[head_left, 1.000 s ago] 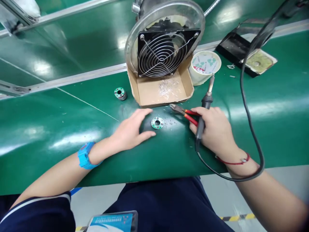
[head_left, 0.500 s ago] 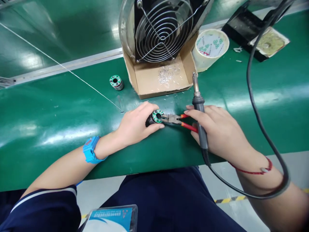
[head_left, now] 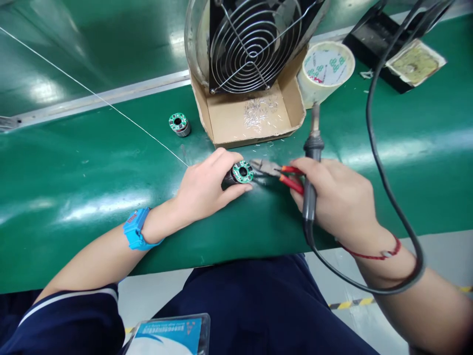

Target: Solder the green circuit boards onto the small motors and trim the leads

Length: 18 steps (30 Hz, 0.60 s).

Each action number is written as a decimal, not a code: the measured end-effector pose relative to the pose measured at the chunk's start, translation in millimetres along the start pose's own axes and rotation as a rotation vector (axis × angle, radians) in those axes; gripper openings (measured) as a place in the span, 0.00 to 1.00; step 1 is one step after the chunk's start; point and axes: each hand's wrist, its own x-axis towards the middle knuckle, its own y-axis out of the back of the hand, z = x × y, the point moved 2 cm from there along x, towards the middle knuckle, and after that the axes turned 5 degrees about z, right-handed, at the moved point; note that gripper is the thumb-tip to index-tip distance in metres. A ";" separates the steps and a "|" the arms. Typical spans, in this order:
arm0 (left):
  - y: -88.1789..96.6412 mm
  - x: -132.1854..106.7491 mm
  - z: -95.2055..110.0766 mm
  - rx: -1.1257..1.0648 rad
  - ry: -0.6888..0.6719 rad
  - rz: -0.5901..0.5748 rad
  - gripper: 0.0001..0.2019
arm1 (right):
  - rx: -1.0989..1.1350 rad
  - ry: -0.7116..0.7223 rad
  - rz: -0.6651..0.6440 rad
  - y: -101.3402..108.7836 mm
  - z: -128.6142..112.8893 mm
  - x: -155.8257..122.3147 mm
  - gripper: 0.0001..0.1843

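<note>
My left hand (head_left: 205, 185) is closed round a small dark cylindrical part topped by a ring-shaped green circuit board (head_left: 243, 172), tilted toward the right. In my right hand (head_left: 332, 197) are red-handled cutting pliers (head_left: 268, 168), their jaws just right of the board and apart from it. The same hand also holds a soldering iron (head_left: 312, 167), its tip pointing up and away from me. Another cylinder with a green ring board (head_left: 179, 124) stands upright on the green mat (head_left: 92, 177), beyond my left hand.
A fan with a wire guard (head_left: 252, 54) stands at the back of a cardboard tray (head_left: 225, 118) holding many wire clippings. To its right are a tape roll (head_left: 327, 69) and a black stand with a yellowish sponge (head_left: 416, 62). The iron's black cable (head_left: 384, 167) loops over my right forearm. A thin white strand (head_left: 96, 93) crosses at left.
The pliers' jaws have come away from the board, moving slightly right and up. The soldering iron has shifted right along with my right hand. My left hand keeps its grip on the part.
</note>
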 end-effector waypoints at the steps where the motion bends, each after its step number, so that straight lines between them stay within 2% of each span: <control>1: 3.9 0.9 -0.4 -0.024 -0.006 0.035 0.17 | -0.029 -0.060 0.008 -2.6 2.3 4.1 0.18; 3: 15.2 3.2 -3.6 -0.050 -0.039 0.154 0.16 | -0.103 -0.157 -0.005 -8.8 6.8 13.9 0.22; 5: 29.7 7.7 -14.2 -0.054 -0.064 0.329 0.17 | -0.124 -0.209 -0.039 -14.5 9.7 23.3 0.24; 8: 48.1 25.8 -54.2 -0.125 0.034 0.520 0.18 | -0.018 -0.210 -0.009 -18.5 10.4 32.3 0.26; 10: 53.9 48.1 -94.7 -0.185 0.121 0.554 0.18 | 0.052 -0.202 0.055 -18.8 11.5 34.2 0.26; 12: 56.1 75.2 -137.9 -0.124 0.215 0.578 0.18 | 0.106 -0.215 0.137 -19.0 15.2 33.5 0.23; 14: 56.9 100.1 -177.7 -0.020 0.433 0.552 0.20 | 0.185 -0.256 0.218 -20.4 21.8 30.5 0.21; 16: 60.4 115.7 -206.4 0.087 0.646 0.544 0.25 | 0.288 -0.344 0.270 -24.1 30.7 25.3 0.22; 18: 66.0 120.9 -222.3 0.126 0.744 0.531 0.24 | 0.363 -0.430 0.290 -29.5 40.0 18.9 0.25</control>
